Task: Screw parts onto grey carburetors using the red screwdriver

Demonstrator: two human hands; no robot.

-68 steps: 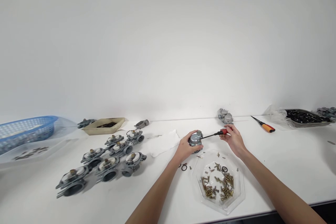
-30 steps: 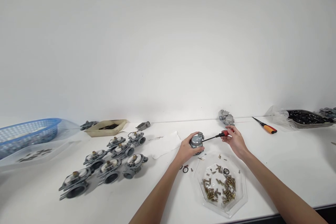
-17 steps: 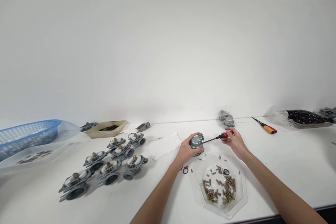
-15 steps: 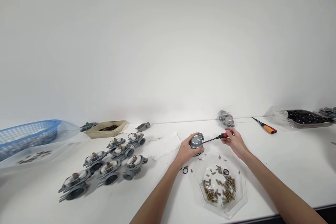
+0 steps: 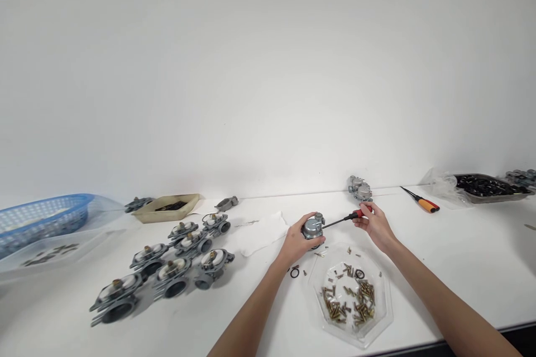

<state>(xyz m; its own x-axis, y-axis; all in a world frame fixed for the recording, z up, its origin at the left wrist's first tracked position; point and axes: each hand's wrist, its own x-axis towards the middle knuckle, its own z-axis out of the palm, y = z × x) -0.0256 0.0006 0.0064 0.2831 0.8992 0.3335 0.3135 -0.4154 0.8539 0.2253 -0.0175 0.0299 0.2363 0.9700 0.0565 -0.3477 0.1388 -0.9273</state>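
Note:
My left hand [image 5: 296, 243] is wrapped round a grey metal carburetor [image 5: 313, 227] that rests on the white table [image 5: 460, 256]. My right hand [image 5: 374, 224] pinches the red handle of a small screwdriver [image 5: 350, 215]. Its black shaft points left and its tip meets the side of the carburetor. Just in front of both hands lies a clear octagonal dish [image 5: 350, 297] with several brass screws and a black ring in it. Two black O-rings [image 5: 293, 271] lie on the table beside my left wrist.
Several grey carburetors [image 5: 167, 265] stand grouped at the left. A white cloth [image 5: 262, 231] lies behind them. A blue basket [image 5: 39, 217], a beige tray [image 5: 167, 206], another carburetor [image 5: 359, 188], an orange screwdriver [image 5: 421, 201] and a tray of black parts [image 5: 488, 187] line the back.
Both hands stay where they were, on the carburetor and the screwdriver. Only the head camera has shifted slightly, so the whole scene slides a little in the picture.

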